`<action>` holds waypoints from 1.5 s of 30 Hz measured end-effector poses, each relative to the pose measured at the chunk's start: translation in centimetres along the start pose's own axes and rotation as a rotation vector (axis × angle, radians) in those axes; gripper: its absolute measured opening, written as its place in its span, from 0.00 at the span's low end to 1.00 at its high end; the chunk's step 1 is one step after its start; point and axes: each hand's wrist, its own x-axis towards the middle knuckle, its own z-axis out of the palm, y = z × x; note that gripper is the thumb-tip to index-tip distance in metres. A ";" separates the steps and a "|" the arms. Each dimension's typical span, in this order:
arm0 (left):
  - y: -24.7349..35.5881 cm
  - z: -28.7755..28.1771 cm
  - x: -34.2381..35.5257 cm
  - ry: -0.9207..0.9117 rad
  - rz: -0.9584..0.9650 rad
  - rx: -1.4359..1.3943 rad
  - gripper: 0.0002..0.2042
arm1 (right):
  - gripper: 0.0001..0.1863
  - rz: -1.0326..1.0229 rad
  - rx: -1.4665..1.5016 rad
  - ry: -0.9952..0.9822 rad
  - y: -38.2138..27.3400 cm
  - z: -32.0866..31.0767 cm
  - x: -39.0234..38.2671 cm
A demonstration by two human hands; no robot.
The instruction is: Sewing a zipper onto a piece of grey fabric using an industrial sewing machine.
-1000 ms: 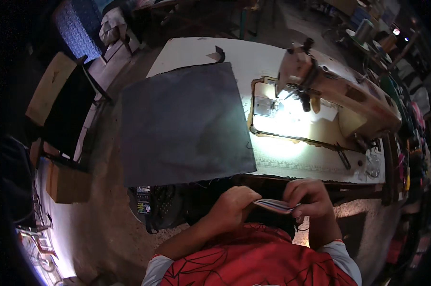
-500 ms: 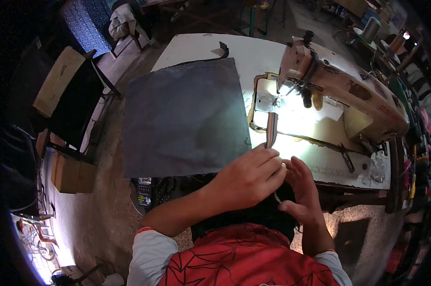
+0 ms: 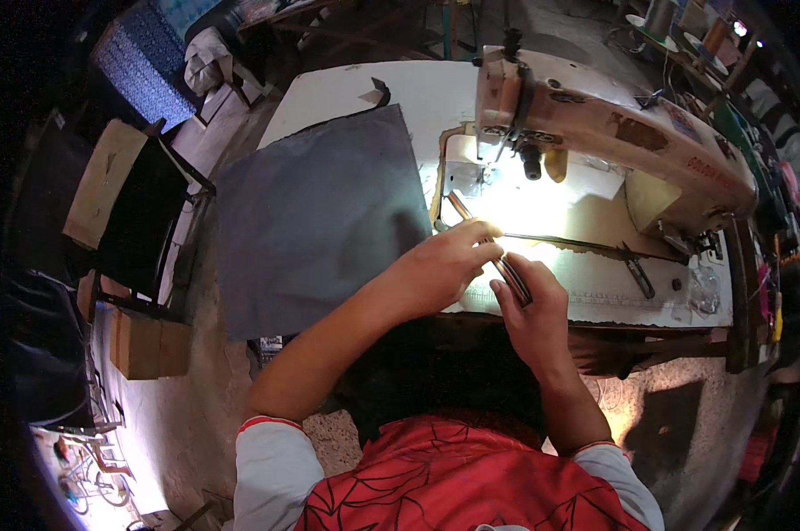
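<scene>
A narrow striped strip (image 3: 459, 205), dark with orange and pale lines like webbing or tape, runs slantwise through both hands. My left hand (image 3: 449, 264) pinches it near the middle, fingers closed. Just nearer to me, my right hand (image 3: 537, 305) has its thumb and fingers closed around the strip's lower part. Its far end points at the bed of a sewing machine (image 3: 612, 111), whose lamp lights the area brightly. To the left of my hands a large dark grey cloth panel (image 3: 316, 212) lies flat, overhanging the table's front edge.
On the white worktable (image 3: 320, 93), a small dark cutting tool (image 3: 637, 273) lies right of my hands, near a clear plastic packet (image 3: 704, 290). A dark scrap (image 3: 380, 91) sits behind the panel. At left stand a chair (image 3: 130, 208) and a cardboard box (image 3: 148, 345).
Both hands have moved forward over the table's front edge with the strip. The strip has tilted, its far end leaning left, and my right hand now closes on its lower part.
</scene>
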 end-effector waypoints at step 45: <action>-11.2 -1.8 4.8 -0.080 0.151 0.091 0.10 | 0.22 0.056 -0.576 -0.283 2.0 2.5 7.6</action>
